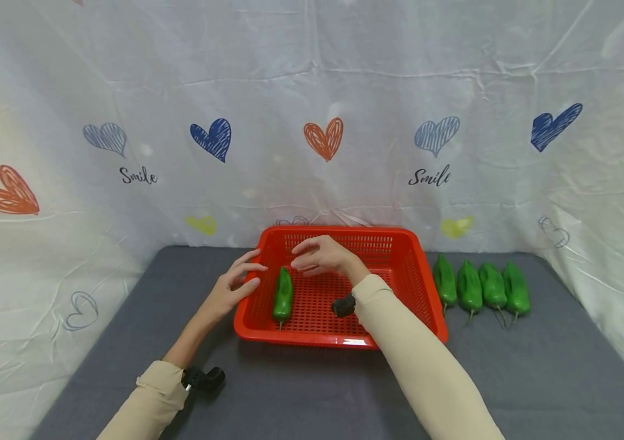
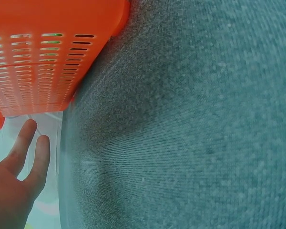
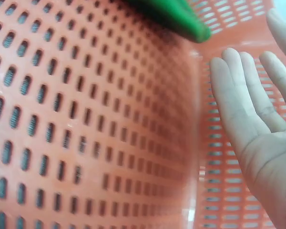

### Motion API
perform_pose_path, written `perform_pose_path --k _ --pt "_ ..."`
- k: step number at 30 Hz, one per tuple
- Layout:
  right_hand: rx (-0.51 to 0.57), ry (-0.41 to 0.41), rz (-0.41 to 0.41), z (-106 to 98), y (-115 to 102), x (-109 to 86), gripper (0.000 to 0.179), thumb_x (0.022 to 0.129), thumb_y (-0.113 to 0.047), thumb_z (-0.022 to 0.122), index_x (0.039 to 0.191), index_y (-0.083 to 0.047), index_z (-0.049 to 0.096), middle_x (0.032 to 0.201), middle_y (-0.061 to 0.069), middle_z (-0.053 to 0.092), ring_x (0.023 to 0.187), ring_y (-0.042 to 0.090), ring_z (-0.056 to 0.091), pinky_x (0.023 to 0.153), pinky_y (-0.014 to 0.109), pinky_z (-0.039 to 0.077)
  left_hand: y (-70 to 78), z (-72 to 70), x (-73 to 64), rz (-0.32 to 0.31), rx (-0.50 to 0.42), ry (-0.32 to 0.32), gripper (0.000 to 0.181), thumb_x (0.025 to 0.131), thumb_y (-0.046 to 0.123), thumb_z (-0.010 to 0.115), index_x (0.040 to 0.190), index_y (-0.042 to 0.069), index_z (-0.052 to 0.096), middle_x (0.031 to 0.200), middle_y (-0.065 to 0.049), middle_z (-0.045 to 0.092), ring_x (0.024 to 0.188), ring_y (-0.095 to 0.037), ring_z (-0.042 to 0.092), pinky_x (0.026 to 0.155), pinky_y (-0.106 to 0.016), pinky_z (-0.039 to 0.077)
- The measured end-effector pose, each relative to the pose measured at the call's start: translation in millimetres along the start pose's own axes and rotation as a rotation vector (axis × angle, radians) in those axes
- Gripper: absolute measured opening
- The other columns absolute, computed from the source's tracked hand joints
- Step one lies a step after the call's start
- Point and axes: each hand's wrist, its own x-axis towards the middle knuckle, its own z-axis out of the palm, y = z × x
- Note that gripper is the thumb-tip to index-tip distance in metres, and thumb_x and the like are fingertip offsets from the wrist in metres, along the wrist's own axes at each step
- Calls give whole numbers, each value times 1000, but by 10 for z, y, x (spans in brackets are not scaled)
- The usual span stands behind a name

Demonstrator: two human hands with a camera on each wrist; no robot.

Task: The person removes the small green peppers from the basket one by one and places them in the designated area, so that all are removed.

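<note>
A long green pepper (image 1: 283,296) lies in the left part of a red slotted plastic basket (image 1: 339,341), its thin stem toward the front. My right hand (image 1: 319,256) hovers inside the basket, just right of the pepper's far tip, with nothing in its fingers. In the right wrist view that hand (image 3: 257,105) shows its palm and extended fingers, below the pepper's tip (image 3: 181,19). Beside the basket's left wall is my left hand (image 1: 231,290), its fingers spread and their tips at the rim. Only part of this hand (image 2: 24,176) shows in the left wrist view.
Several more green peppers (image 1: 492,286) lie in a row on the dark grey cloth (image 1: 312,391), just right of the basket. Behind the table hangs a white curtain (image 1: 267,79) printed with hearts and the word Smile.
</note>
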Motion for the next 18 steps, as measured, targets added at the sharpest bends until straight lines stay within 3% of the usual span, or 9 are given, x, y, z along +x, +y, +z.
perform_pose_path --k 6,10,18 --pt "-3 -46 47 81 109 45 46 92 0 75 134 9 59 121 20 68 109 36 66 92 50 52 -3 -2 -3 -6 8 -1 29 102 5 58 131 4 63 160 -10 32 145 -32 28 106 -68 29" --pt "9 -74 46 119 166 71 48 91 1 75 136 8 58 126 20 65 109 38 66 92 52 51 1 -7 -11 2 4 -5 29 102 4 58 131 3 63 160 -11 32 145 -33 28 105 -68 30" --pt "-50 -53 35 187 252 159 45 90 0 77 133 2 64 121 18 66 103 29 67 83 45 57 20 -5 4 8 3 -9 30 102 4 58 131 2 63 160 -11 32 144 -33 29 105 -68 31"
